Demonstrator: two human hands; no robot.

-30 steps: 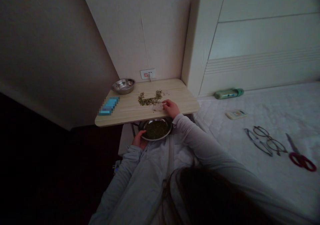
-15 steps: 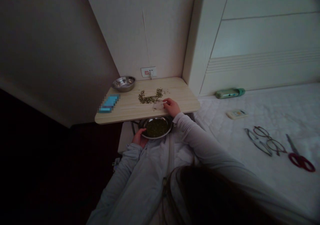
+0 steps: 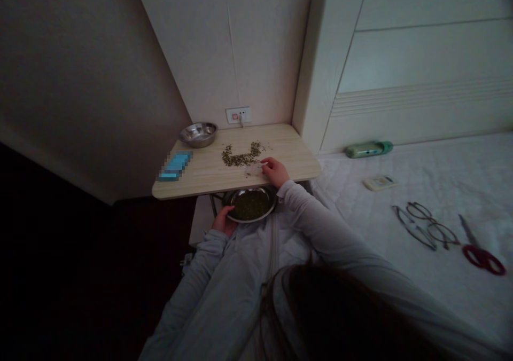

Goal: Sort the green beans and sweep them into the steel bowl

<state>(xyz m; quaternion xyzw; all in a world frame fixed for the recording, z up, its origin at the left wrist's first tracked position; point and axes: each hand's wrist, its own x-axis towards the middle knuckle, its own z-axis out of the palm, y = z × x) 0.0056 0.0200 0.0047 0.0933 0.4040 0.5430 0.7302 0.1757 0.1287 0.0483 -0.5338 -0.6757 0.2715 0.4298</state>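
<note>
- Filled bowl (image 3: 251, 204), steel, at the centre of the frame, below the table's front edge; dark green bits inside.
- Left hand (image 3: 224, 222), lower centre-left; thumb over the filled bowl's rim, the other fingers largely hidden against its outside, clamped on the bowl.
- Clear piece (image 3: 253, 169), thin, centre of the frame, on the tabletop near its front edge; contents, if any, too faint to tell.
- Right hand (image 3: 276, 172), just right of centre; thumb and forefinger closed on the clear piece's right end.
- Green bits (image 3: 239, 159), loose, in a U-shaped scatter beside the clear piece.
- Table (image 3: 204, 177), pale wood grain, centre.
- Second bowl (image 3: 199, 135), steel, at the table's upper left corner.
- Blue item (image 3: 175, 166), pixelated, at the table's left.
- Scissors (image 3: 483, 257), red-handled, lower right, on white bedding (image 3: 360, 211).
</note>
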